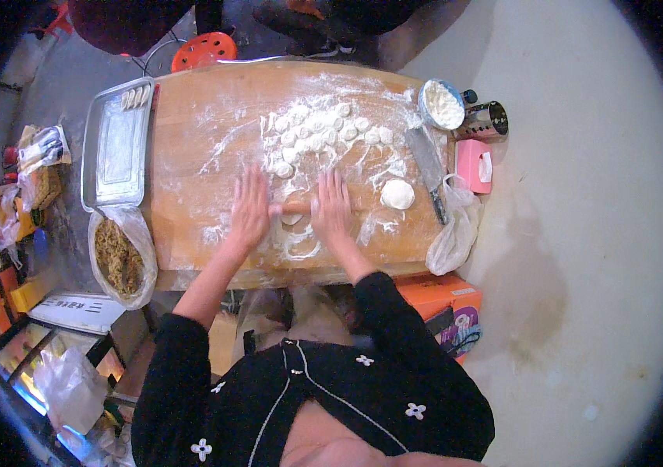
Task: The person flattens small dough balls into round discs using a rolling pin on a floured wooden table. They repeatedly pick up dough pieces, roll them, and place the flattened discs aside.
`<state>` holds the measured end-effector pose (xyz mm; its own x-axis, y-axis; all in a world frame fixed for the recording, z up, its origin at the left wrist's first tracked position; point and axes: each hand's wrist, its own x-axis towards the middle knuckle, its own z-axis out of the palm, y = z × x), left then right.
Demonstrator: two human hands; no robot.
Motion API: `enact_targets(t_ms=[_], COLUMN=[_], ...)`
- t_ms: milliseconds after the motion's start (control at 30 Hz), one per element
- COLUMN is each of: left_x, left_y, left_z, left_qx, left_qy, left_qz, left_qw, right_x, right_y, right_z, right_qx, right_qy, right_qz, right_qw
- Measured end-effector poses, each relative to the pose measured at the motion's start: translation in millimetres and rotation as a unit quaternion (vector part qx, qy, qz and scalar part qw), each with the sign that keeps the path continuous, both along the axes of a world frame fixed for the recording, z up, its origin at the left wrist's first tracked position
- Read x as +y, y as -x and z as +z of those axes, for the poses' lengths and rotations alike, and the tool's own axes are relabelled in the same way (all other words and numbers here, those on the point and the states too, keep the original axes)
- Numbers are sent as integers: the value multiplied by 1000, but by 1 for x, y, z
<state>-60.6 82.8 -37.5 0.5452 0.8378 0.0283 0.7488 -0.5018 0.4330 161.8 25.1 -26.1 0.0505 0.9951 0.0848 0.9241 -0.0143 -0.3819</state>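
A wooden rolling pin (pixel 296 208) lies crosswise under both palms. My left hand (pixel 251 204) presses on its left end, and my right hand (pixel 332 201) bears on its right part, fingers stretched forward. Part of a small flat dough piece (pixel 291 219) shows beneath the pin. Beyond my hands, several small floured dough pieces (pixel 316 128) are spread over the floury wooden board (pixel 191 140). Right of my right hand rests a round white stack of flattened dough (pixel 397 194); how many layers it has I cannot tell.
At right are a knife (pixel 425 157), a flour bowl (pixel 445 104), a perforated metal holder (pixel 486 119), a pink tissue box (pixel 474 166) and a plastic bag (pixel 454 233). A metal tray (pixel 115 152) holding several dumplings (pixel 135 97) and bagged filling (pixel 118 257) are left. People sit opposite.
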Motion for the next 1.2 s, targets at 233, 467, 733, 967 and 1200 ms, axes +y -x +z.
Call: enact_targets(t_ms=[233,467,733,967,1200], left_x=[23,8,-22,-42,10], left_y=[-15,-5,11,19,-11], left_z=[11,6,-17,-23,2], left_qx=[-3,22,17,-50,-1], left_qy=[8,8,27,16,-24], left_qz=[45,27,-8,-21,50], left_qw=[999,999,999,998,998], right_x=[17,-5,-33,-28,26], right_y=[4,15,24,3,-11], right_z=[5,1,3,-23,-5], right_qx=[-47,-70,-31,-60,-10], right_qy=[10,36,73,43,-11], right_qz=[-47,-60,-53,15,-15], right_qw=[998,995,995,997,1000])
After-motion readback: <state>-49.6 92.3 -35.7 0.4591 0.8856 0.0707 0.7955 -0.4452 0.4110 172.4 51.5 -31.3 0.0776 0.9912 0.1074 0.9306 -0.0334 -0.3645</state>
